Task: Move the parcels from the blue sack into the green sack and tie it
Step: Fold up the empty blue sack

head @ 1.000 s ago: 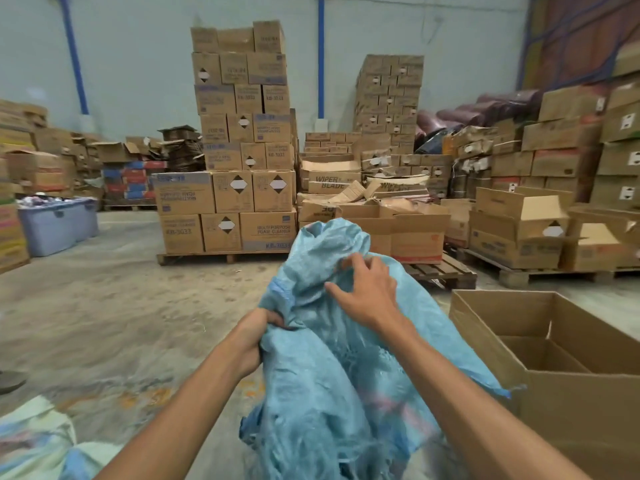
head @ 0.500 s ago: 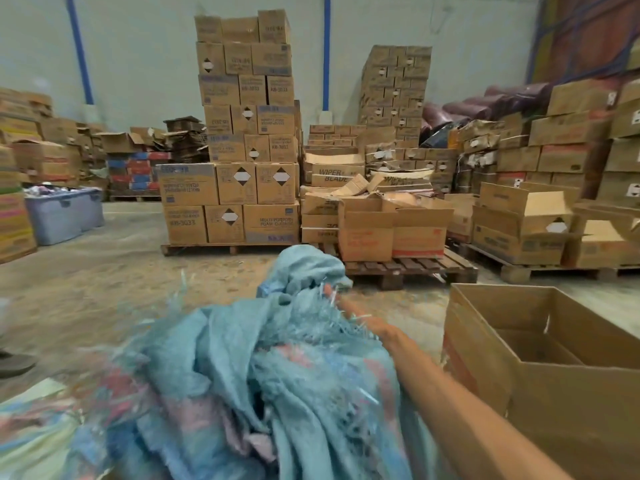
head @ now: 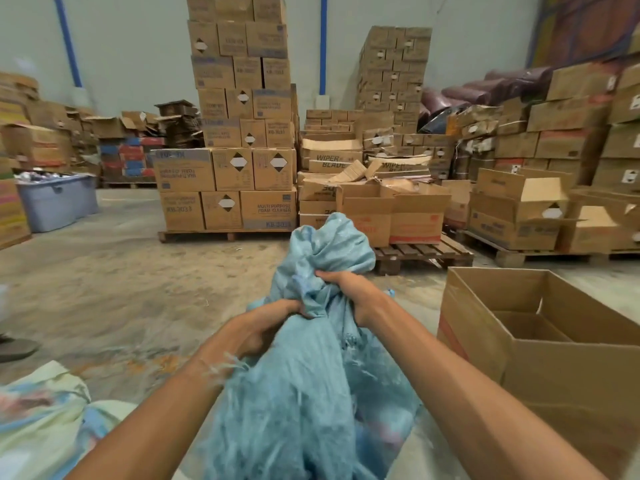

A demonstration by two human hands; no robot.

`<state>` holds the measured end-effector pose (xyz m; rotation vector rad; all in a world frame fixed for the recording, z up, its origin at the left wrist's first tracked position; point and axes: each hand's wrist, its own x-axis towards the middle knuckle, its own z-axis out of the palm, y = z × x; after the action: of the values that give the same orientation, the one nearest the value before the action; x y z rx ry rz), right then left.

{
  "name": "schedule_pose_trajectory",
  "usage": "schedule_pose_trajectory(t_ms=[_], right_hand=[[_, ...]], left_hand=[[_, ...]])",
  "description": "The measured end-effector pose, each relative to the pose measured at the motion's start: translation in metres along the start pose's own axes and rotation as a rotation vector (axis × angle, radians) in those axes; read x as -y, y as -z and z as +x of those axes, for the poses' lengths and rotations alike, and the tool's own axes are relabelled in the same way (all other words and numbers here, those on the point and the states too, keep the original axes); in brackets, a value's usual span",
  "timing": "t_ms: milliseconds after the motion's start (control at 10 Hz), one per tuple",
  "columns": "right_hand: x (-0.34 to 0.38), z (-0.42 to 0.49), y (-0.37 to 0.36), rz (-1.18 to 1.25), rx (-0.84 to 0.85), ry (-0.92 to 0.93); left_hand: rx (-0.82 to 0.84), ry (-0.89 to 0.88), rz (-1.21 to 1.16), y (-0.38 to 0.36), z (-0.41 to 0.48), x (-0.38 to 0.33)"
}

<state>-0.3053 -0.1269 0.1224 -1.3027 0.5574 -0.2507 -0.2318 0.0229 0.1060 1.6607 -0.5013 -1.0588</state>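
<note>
Concrete warehouse floor [head: 121, 282] with palletised cartons [head: 239, 133] behind. Blue sack [head: 311, 393] stands with its long axis roughly upright, its bunched end pointing up and away, above the grip. Left hand [head: 263, 327] and right hand [head: 349, 292] – the right higher – clench the gathered fabric with curled fingers. Green sack [head: 45, 420] lies lower left, contents blurred; an open cardboard box [head: 554, 375] sits to the right.

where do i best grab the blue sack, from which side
Take the blue sack at its gathered neck, just below the crumpled top, from the near side. The fabric is bunched narrow there, so fingers close round it, as the left hand and right hand do; lower down it hangs wide.
</note>
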Motion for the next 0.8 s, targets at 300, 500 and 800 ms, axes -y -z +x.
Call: schedule_pose_trajectory(t_ms=[300,500,800], right_hand=[[0.002,0.062,0.065,0.593,-0.413,0.133],[0.006,0.024,0.068,0.778,-0.333,0.072],[-0.011,0.047,0.056,-0.291,-0.693,0.153]], left_hand=[[-0.317,-0.029,0.477,0.028,0.021,0.008],[-0.323,0.086,-0.267,0.022,0.014,0.035],[-0.458,-0.080,-0.733,0.020,0.112,0.032]])
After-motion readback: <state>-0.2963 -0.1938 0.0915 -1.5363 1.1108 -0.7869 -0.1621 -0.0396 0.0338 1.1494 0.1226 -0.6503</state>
